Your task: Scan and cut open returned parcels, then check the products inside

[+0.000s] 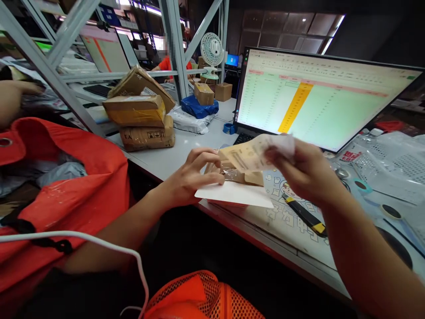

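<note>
The white desk crosses my remote view; the box sits open at its near edge, clear plastic inside, so opening looks done, emptying not. The right hand pinches a printed slip; whether the curled left hand grips the flap, I can't tell.

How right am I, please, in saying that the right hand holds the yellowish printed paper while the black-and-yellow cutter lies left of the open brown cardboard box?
"Left" is wrong: in the head view, the black-and-yellow cutter lies right of the open brown cardboard box. The right hand does hold the yellowish printed paper.
</note>
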Tool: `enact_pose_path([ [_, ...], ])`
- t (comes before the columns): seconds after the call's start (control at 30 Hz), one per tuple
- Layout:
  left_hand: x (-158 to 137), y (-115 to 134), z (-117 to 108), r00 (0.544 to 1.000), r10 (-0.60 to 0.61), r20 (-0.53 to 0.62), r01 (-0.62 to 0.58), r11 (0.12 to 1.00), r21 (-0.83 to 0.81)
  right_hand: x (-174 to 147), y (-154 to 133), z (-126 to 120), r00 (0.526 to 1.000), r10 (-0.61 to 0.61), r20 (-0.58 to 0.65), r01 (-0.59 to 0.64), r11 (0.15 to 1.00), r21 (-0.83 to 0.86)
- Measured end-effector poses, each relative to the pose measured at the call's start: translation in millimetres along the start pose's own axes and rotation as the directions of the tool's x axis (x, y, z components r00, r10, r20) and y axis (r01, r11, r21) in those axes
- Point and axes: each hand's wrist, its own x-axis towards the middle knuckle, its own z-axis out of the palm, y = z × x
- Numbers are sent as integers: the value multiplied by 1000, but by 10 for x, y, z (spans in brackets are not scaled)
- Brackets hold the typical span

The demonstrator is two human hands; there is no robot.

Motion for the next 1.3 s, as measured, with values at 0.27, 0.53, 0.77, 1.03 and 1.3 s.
enact_pose_path([
  [0.27,-86,-32,124,980,-155,-122,138,981,-136,428,-202,94,899,-54,435,85,995,-53],
  [0.53,17,-72,46,948,-318,-3,293,877,-381,715,-193,-64,772,121,623,-83,992,-90],
  [0.77,83,-71,65,948,-314,46,298,828,-476,847,-282,68,637,249,729,-38,955,-293],
  [1.03,77,-53,75,937,-350,11,314,824,-472,849,-349,202,729,190,657,-18,966,-259],
  [1.3,309,-120,-238,969,-181,166,229,911,-344,850,-320,-42,567,175,805,-238,970,-44],
])
